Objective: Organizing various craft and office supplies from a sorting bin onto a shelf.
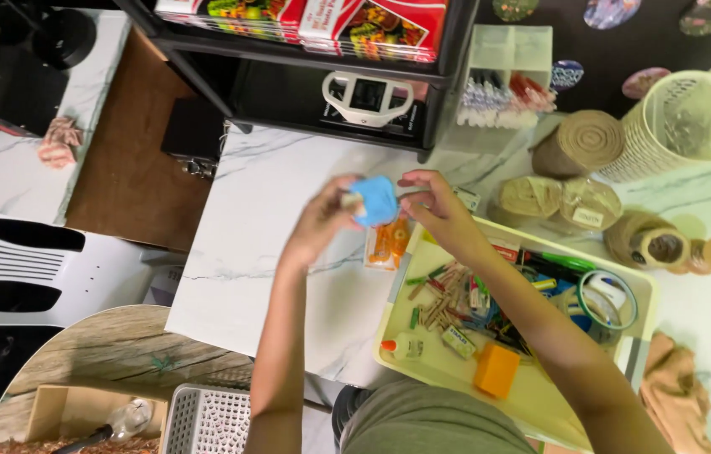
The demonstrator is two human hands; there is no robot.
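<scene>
Above the white marble table point(271, 219), both hands meet around a small blue object point(375, 200): the left hand point(322, 220) closed on its left side, the right hand point(435, 202) pinching its right edge with curled fingers. Just right and nearer lies a pale yellow tray point(532, 395) of clothespins point(444, 294), tape and an orange block point(496, 370).

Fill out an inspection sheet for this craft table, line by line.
Surface: white marble-patterned tabletop, bare on the left.
Job's things: small light-blue block-shaped object, held up between both hands.
Clutter: pale yellow plastic tray holding wooden clothespins, orange block, tape roll; orange packet beside the tray; jute twine spools; woven white basket.
Hands: left hand and right hand both grip the blue object.
Cables: nothing seen.
Surroundings: black shelf unit, white chair, white crate.
</scene>
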